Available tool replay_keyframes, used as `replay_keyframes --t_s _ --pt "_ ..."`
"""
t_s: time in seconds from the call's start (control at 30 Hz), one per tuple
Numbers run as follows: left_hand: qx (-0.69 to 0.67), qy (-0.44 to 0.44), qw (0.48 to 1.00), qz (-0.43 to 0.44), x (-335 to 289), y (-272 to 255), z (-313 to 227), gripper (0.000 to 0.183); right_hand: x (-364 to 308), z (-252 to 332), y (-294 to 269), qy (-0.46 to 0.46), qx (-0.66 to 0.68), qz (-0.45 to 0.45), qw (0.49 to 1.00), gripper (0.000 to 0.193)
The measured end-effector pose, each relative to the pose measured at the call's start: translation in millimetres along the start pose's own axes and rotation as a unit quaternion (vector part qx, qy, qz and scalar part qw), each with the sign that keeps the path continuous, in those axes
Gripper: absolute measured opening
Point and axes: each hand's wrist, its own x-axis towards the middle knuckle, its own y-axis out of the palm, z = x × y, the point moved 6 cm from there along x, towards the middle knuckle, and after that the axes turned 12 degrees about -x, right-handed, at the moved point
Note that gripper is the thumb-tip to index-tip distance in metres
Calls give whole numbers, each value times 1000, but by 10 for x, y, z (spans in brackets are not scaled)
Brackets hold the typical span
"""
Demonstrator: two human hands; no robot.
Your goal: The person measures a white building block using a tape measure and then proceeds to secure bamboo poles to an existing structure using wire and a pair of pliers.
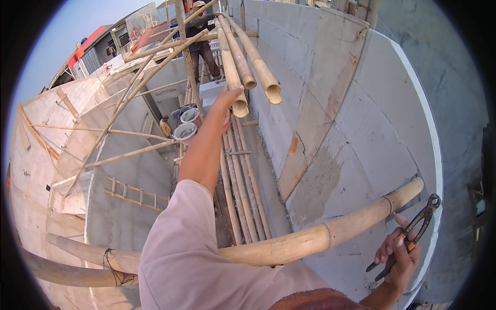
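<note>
The step in hand looks to be handling a loose length of bamboo: the person's left hand (pixel 229 97) is reached out and appears wrapped around the near end of the left bamboo pole (pixel 230 62), just back from its cut, hollow mouth. That pole lies beside a middle bamboo pole (pixel 238 57) and a right bamboo pole (pixel 254 57), all running away along the block wall (pixel 361 129) towards a co-worker (pixel 202 39), who stands near their far ends. The right hand (pixel 400 256) is closed around the handles of a pair of pincers (pixel 430 206) (held well off to the side, head upward, touching no wire that I can make out), near the end of the thick crosswise bamboo (pixel 305 243) in front of the body. The next move, I judge, calls for a firm left grip and shared control of the pole's length with the co-worker; the pincers need to stay clear, since only one hand is free to guide it.
</note>
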Motion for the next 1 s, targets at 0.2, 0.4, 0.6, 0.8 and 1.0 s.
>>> replay_keyframes --t_s 0.2,0.4,0.6,0.8,1.0 --pt "-298 -144 943 43 -226 129 427 89 8 -17 -29 -3 -4 -23 1000 59" --pt "-449 -134 874 133 -148 241 546 99 -22 25 -32 -3 -9 -20 1000 57" --pt "-448 -146 872 131 -57 205 538 92 -36 9 -33 -15 7 -10 1000 58" --pt "-372 -142 912 99 -68 166 492 79 -61 42 -19 -15 23 -11 1000 58" --pt "-338 -136 925 105 -31 128 439 73 -87 57 -33 -38 61 23 997 56"
